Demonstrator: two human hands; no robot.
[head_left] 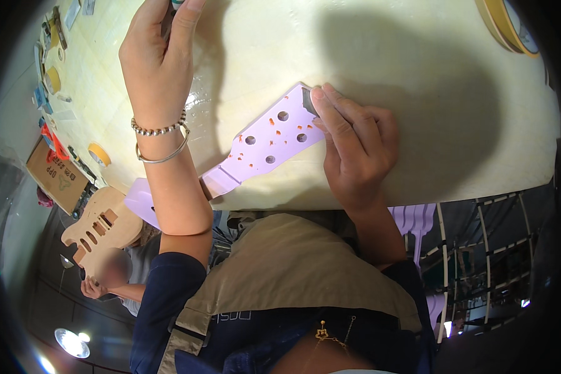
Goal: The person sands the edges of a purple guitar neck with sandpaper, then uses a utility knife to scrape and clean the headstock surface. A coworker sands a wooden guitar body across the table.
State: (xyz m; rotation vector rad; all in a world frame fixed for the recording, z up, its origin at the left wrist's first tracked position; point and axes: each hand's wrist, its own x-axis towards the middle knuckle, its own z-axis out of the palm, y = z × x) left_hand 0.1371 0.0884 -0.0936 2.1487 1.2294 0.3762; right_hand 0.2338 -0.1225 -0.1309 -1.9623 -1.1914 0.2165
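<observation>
A light purple guitar headstock [272,134] lies tilted over the near edge of the pale table, its round holes and scattered orange-red spots facing up. My right hand [359,134] is closed at its far right end, fingertips on top and thumb at the edge. Beside those fingertips a dark grey patch [308,103] shows on the headstock; whether it is a loose piece is unclear. My left hand [162,53] is raised at the top edge, fingers curled round something with a teal bit [177,3], mostly out of frame. My left forearm crosses over the purple guitar part.
Tape rolls [98,154], small tools and a cardboard box [56,174] line the left side. A large yellow tape roll [508,28] sits top right. Lower left, another person holds a bare wooden guitar body [103,221]. Purple necks [417,221] hang by a rack [480,249] on the right.
</observation>
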